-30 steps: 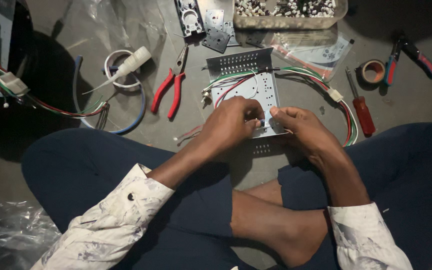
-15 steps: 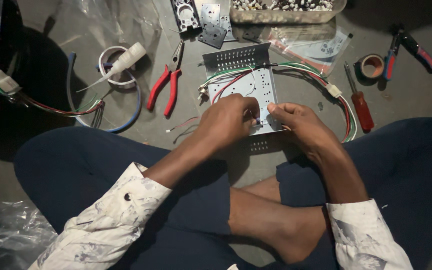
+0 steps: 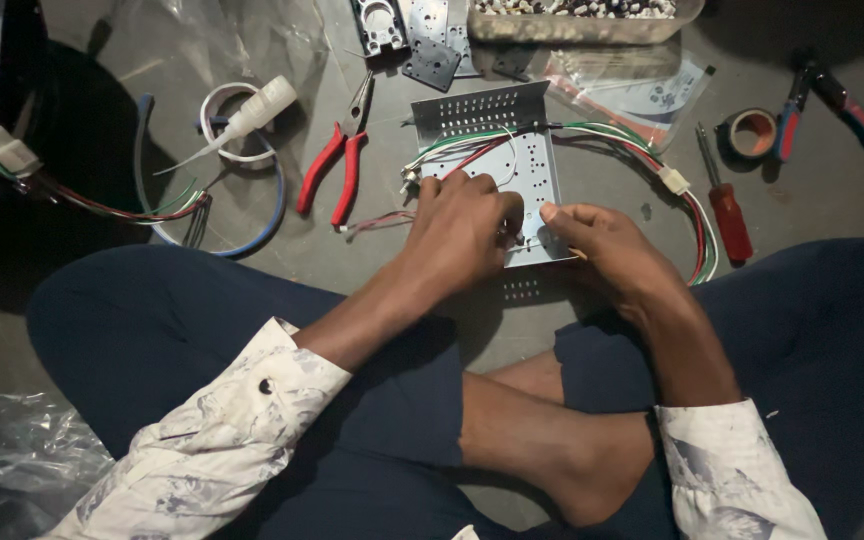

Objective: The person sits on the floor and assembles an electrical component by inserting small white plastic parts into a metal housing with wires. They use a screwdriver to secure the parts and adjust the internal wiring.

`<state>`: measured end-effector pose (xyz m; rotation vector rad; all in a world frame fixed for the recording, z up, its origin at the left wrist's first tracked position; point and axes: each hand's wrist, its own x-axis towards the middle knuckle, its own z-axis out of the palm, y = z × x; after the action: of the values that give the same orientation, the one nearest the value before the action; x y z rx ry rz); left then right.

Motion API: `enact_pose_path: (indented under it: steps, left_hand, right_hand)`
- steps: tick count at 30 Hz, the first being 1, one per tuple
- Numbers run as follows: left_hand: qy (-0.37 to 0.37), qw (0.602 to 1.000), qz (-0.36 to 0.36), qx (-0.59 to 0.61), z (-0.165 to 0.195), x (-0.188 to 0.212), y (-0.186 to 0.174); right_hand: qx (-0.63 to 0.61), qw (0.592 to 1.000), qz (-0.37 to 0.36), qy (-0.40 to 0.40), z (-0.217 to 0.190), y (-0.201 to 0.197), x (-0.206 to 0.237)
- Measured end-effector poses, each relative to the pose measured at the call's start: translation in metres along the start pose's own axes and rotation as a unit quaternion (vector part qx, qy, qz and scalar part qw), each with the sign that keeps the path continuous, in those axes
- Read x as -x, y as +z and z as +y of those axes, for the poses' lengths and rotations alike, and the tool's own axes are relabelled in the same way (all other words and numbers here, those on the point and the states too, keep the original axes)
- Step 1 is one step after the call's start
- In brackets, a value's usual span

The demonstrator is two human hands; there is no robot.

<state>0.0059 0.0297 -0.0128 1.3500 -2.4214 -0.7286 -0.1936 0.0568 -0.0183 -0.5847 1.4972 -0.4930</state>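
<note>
A perforated grey metal plate (image 3: 512, 150) lies on the floor before my crossed legs, with a bundle of red, green and white wires (image 3: 652, 160) running off its right side to a white connector (image 3: 674, 181). My left hand (image 3: 462, 230) rests on the plate's near left part, fingers curled down on it. My right hand (image 3: 602, 245) pinches the plate's near right edge with thumb and forefinger. What lies between the two hands is hidden by the fingers.
Red-handled pliers (image 3: 332, 170) lie left of the plate, a red screwdriver (image 3: 724, 205) to its right. A tape roll (image 3: 750, 133) and blue-red pliers (image 3: 817, 100) sit far right. A white tube (image 3: 247, 115), wire coils (image 3: 222, 215), metal parts (image 3: 422, 35) and a tray (image 3: 582, 20) lie behind.
The view has shifted a little downward. Both hands stay on the plate's near edge, fingers working slightly closer together.
</note>
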Motion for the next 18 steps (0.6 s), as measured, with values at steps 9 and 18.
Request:
enact_pose_path:
  steps: [9,18]
  left_hand:
    - [0.003,0.999,-0.028,-0.021,-0.0053,-0.0041,-0.0028]
    - [0.058,0.994,0.082,-0.037,-0.0099,-0.0078,-0.0031]
  right_hand:
    - [0.000,1.000,-0.020,-0.024,-0.0029,0.0009,0.0059]
    - [-0.009,1.000,-0.017,-0.013,0.0005,-0.0001,0.0033]
